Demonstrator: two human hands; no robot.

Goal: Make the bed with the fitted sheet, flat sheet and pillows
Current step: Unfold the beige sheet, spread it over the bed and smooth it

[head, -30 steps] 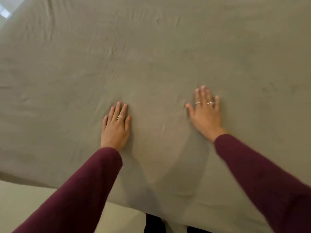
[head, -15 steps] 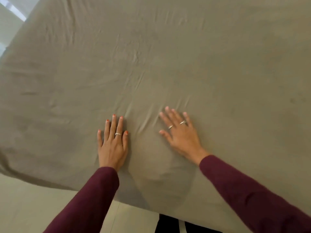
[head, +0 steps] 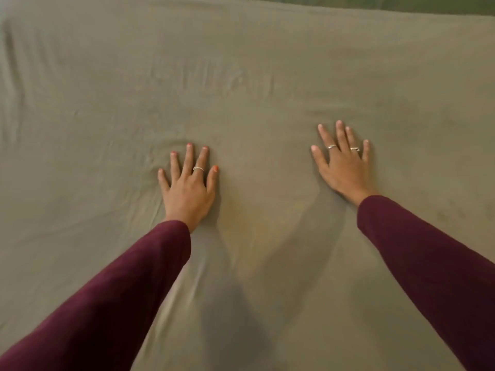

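Note:
An olive-grey sheet [head: 254,76] covers the bed and fills nearly the whole view, with fine creases across its middle and left side. My left hand [head: 188,183] lies flat on it, palm down, fingers straight and slightly spread, with small wrinkles bunched in front of the fingertips. My right hand [head: 344,163] presses flat on the sheet farther right and a little farther away, fingers straight. Both arms wear dark maroon sleeves. No pillows are in view.
A darker green strip [head: 401,4] shows beyond the sheet's far edge at the top right. Deeper folds run down the sheet at the far left [head: 13,76].
My hands have spread apart, the right one sliding to the right across the sheet. The view has moved forward over the bed, so the near edge and floor are out of sight.

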